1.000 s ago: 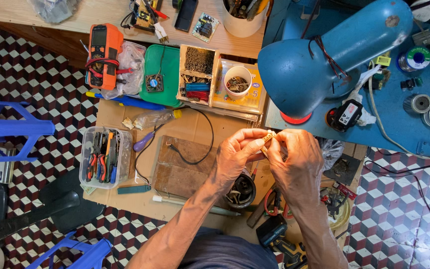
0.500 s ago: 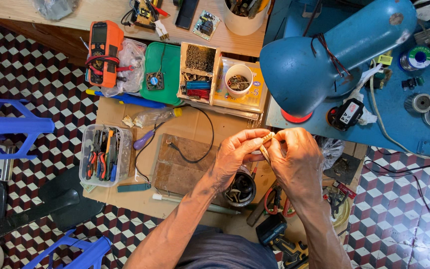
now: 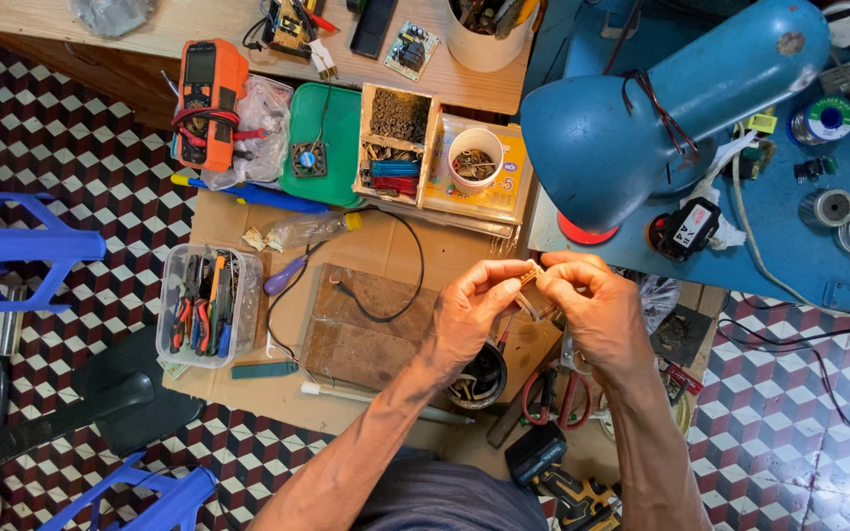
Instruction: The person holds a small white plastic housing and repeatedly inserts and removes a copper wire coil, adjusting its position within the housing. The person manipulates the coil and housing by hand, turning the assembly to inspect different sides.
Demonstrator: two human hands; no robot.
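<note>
My left hand [image 3: 472, 315] and my right hand [image 3: 597, 310] meet above the workbench, both pinching one small tan part [image 3: 533, 272] between their fingertips. The part is thin and mostly hidden by the fingers. Below the hands sit a dark round cup [image 3: 481, 379] of small bits and a brown wooden board [image 3: 361, 329] with a black wire [image 3: 400, 295] lying on it. A big blue desk lamp [image 3: 661, 108] hangs just above and right of my hands.
A clear box of pliers [image 3: 204, 305], an orange multimeter [image 3: 207, 98], a green tray [image 3: 325, 138], a sorted parts box [image 3: 395, 143] and a white cup [image 3: 474, 157] lie at left and centre. Solder reels [image 3: 823, 118] sit on the blue table. A cordless drill [image 3: 558, 472] and red-handled cutters [image 3: 553, 393] lie near my body. Blue plastic chairs [image 3: 12, 246] stand on the tiled floor.
My hands have stayed together over the same spot; the fingers have shifted slightly on the small part, turning it between the fingertips.
</note>
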